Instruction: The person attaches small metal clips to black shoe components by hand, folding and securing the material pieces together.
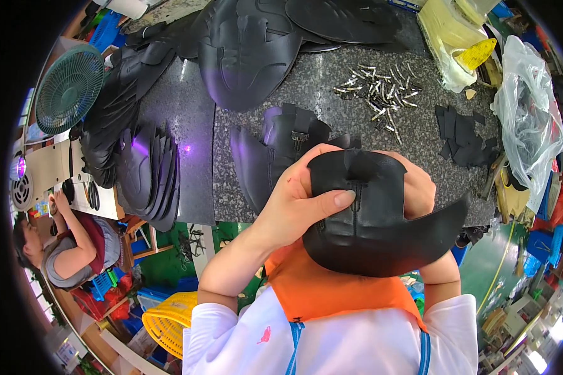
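A black leather shoe upper (385, 244) is held up in front of my chest, its curved lower edge toward me and a pointed flap reaching right. My left hand (297, 203) grips its left side, thumb pressed flat beside a short seam in the middle and fingers behind. Curled round the back at the right edge, my right hand (418, 190) also holds it; most of those fingers are hidden. Just beyond on the table lie more black leather uppers (250, 165), one with a small metal buckle-like piece.
On the speckled stone table (331, 65) lie small black-and-silver pieces (381, 90) and black strips (463, 134). Stacked black uppers (247, 56) cover the back and left. A clear plastic bag (528, 119) hangs right. A green fan (69, 87) and a seated person (75, 240) are left.
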Demonstrator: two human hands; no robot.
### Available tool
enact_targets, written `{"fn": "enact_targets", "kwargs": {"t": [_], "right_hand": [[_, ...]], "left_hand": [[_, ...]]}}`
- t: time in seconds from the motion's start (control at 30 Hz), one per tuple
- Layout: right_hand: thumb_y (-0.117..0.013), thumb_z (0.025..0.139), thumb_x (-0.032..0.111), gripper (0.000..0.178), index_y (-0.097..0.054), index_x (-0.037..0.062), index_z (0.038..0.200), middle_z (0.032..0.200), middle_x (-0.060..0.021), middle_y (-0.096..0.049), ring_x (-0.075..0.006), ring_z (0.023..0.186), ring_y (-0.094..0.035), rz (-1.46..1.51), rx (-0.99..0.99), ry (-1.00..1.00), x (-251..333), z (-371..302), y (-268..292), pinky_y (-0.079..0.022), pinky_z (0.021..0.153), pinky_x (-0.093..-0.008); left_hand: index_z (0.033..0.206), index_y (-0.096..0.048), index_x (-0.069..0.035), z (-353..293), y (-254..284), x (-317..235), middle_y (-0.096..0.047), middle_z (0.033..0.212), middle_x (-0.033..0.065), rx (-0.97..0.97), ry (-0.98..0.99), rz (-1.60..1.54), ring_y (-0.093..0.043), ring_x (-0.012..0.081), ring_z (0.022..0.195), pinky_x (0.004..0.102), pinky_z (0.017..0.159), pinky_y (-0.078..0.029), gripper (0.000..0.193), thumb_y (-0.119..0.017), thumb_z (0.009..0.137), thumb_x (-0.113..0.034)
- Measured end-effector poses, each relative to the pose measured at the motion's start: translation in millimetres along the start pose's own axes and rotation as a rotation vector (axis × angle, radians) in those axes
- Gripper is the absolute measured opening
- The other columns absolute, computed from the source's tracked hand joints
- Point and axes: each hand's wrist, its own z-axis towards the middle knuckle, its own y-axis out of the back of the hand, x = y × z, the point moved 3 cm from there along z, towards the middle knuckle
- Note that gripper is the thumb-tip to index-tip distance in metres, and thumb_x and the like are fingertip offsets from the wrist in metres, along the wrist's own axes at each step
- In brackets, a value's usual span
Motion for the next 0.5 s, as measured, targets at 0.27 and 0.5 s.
{"fn": "enact_targets", "kwargs": {"t": [0.27, 0.5], "right_hand": [[-0.07, 0.064, 0.008, 0.025, -0.063, -0.0013, 0.087, 0.091, -0.0171, -0.066, -0.0331, 0.081, -0.067, 0.039, 0.021, -0.012, 4.0, 3.9, 3.8, -0.056, 0.069, -0.0389], [-0.066, 0.065, 0.004, 0.023, -0.065, -0.0003, 0.087, 0.089, -0.0164, -0.066, -0.0332, 0.082, -0.066, -0.042, 0.109, 0.045, -1.9, 0.9, 9.6, -0.055, 0.07, -0.0379]], "left_hand": [[0.116, -0.049, -0.003, -0.6, 0.9, -3.7, -0.061, 0.104, 0.0027, -0.017, 0.011, 0.014, -0.057, 0.009, 0.096, 0.0252, 0.086, -0.046, 0.041, -0.07, 0.081, -0.009], [0.116, -0.049, -0.003, -3.6, 5.6, -1.8, -0.061, 0.102, 0.0001, 0.088, 0.013, 0.071, -0.054, 0.0048, 0.096, 0.0226, 0.087, -0.044, 0.034, -0.064, 0.086, -0.003]]}}
